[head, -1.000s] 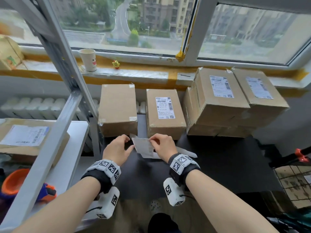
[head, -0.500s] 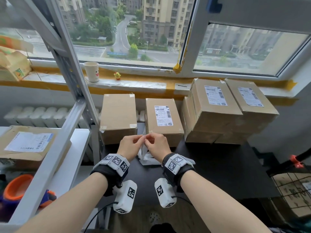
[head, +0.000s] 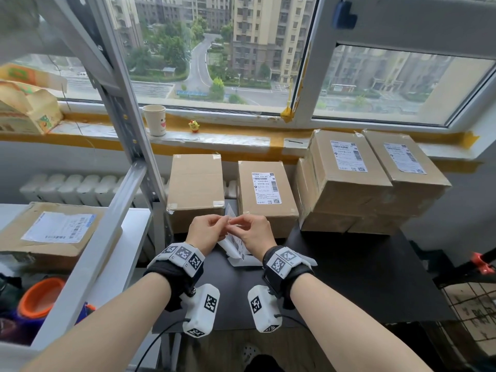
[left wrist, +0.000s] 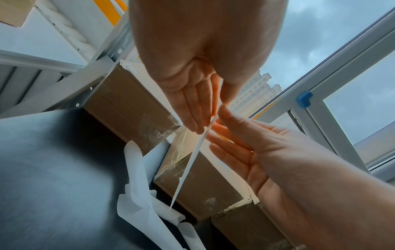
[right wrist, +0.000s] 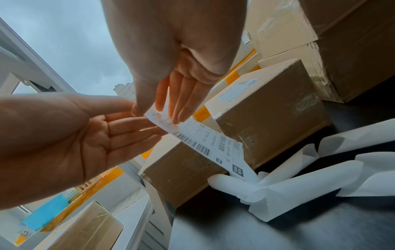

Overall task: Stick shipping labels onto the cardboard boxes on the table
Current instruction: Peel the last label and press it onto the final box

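Since the frame half a second ago, your hands have stayed together in front of the boxes, and the label (head: pixel 234 237) now hangs lower between them. Your left hand (head: pixel 206 232) and right hand (head: pixel 255 233) both pinch its top edge with thumb and fingers (right wrist: pixel 181 103); the remaining fingers lie nearly straight. The label hangs clear above the table (head: pixel 362 277), printed side toward your right hand.

Directly behind your hands, at the table's rear edge, stand the unlabelled box (head: pixel 196 189) and, just beside it on the right, a labelled box (head: pixel 268 191). A stack of labelled boxes (head: pixel 362 183) fills the rear right corner. Curled backing sheets (right wrist: pixel 299 182) lie on the table below the label. The front and right portions of the table are open. A metal shelf post (head: pixel 128 124) rises close to the table's left edge, limiting room on that side.
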`<action>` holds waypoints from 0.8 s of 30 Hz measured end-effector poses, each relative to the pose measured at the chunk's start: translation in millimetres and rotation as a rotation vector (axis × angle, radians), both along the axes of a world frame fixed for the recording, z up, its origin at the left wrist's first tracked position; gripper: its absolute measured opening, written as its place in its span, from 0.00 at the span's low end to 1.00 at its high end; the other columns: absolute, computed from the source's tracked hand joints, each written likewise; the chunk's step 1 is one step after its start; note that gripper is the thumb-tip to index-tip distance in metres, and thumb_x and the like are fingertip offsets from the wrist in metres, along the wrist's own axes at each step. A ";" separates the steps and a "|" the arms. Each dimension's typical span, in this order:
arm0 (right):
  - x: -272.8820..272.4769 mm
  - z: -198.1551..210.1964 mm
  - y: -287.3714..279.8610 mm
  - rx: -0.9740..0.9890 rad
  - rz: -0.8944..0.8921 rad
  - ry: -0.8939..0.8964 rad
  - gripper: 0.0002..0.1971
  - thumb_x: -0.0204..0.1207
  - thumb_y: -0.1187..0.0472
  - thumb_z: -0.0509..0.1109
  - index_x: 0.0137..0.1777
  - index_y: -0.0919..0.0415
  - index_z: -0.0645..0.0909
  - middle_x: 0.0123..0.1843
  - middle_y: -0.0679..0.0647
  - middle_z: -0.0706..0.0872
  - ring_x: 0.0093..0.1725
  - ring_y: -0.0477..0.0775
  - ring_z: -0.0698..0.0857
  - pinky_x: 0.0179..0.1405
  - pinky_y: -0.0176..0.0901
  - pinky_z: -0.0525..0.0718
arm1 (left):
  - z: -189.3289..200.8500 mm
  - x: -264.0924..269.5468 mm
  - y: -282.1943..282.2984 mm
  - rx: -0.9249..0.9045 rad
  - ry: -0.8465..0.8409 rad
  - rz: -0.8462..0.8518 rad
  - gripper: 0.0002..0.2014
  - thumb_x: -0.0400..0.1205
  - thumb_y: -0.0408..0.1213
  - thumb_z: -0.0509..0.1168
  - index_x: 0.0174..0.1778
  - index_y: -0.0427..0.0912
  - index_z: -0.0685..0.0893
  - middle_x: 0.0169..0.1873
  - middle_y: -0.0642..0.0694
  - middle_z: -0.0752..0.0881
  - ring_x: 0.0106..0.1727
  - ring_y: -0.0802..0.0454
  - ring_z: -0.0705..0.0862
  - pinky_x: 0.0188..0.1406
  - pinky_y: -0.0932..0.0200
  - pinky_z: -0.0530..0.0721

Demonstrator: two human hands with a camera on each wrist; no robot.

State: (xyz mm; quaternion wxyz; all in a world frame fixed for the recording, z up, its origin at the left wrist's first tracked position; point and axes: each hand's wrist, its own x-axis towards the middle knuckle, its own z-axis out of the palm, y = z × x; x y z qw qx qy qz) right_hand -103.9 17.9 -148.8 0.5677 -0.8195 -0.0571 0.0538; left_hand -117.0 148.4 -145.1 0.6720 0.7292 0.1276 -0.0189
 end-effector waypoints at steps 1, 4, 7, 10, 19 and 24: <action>0.4 -0.9 0.6 0.014 0.003 0.001 0.10 0.67 0.58 0.80 0.46 0.62 0.89 0.46 0.59 0.92 0.47 0.49 0.90 0.56 0.45 0.87 | -1.0 0.4 1.4 -0.005 -0.002 0.004 0.12 0.82 0.33 0.63 0.33 0.45 0.86 0.32 0.43 0.86 0.37 0.49 0.84 0.42 0.60 0.86; 0.7 -1.3 3.5 0.056 0.009 0.026 0.07 0.66 0.60 0.81 0.43 0.59 0.89 0.44 0.56 0.91 0.45 0.48 0.89 0.56 0.45 0.87 | -1.7 0.8 4.6 -0.026 0.002 0.014 0.12 0.82 0.30 0.62 0.33 0.41 0.85 0.32 0.42 0.85 0.36 0.50 0.84 0.35 0.68 0.86; 1.6 -3.0 4.9 0.074 0.022 0.028 0.04 0.68 0.61 0.79 0.39 0.51 0.89 0.38 0.47 0.89 0.43 0.46 0.88 0.56 0.48 0.87 | -2.5 0.5 7.6 -0.051 0.000 0.020 0.11 0.82 0.29 0.61 0.35 0.39 0.84 0.33 0.41 0.85 0.35 0.50 0.83 0.33 0.69 0.86; 1.1 -4.3 5.8 0.051 0.018 0.035 0.03 0.70 0.63 0.77 0.39 0.53 0.89 0.36 0.49 0.89 0.39 0.47 0.86 0.53 0.52 0.88 | -6.9 0.2 10.1 -0.055 0.015 0.020 0.09 0.83 0.28 0.61 0.39 0.36 0.84 0.34 0.41 0.85 0.35 0.51 0.84 0.33 0.70 0.86; 5.2 -14.6 -8.9 0.092 -0.142 0.105 0.10 0.77 0.68 0.70 0.37 0.55 0.81 0.38 0.59 0.88 0.39 0.58 0.88 0.46 0.50 0.90 | -37.7 -7.6 20.2 0.022 0.128 0.124 0.10 0.80 0.25 0.63 0.34 0.40 0.80 0.31 0.42 0.86 0.23 0.64 0.86 0.28 0.71 0.85; 17.3 -10.0 -37.8 0.107 -0.252 0.100 0.11 0.79 0.68 0.66 0.37 0.54 0.79 0.36 0.57 0.87 0.34 0.54 0.87 0.37 0.43 0.90 | -55.4 -14.9 30.5 0.069 0.216 0.153 0.03 0.80 0.25 0.63 0.44 0.33 0.82 0.32 0.42 0.86 0.32 0.55 0.87 0.27 0.73 0.84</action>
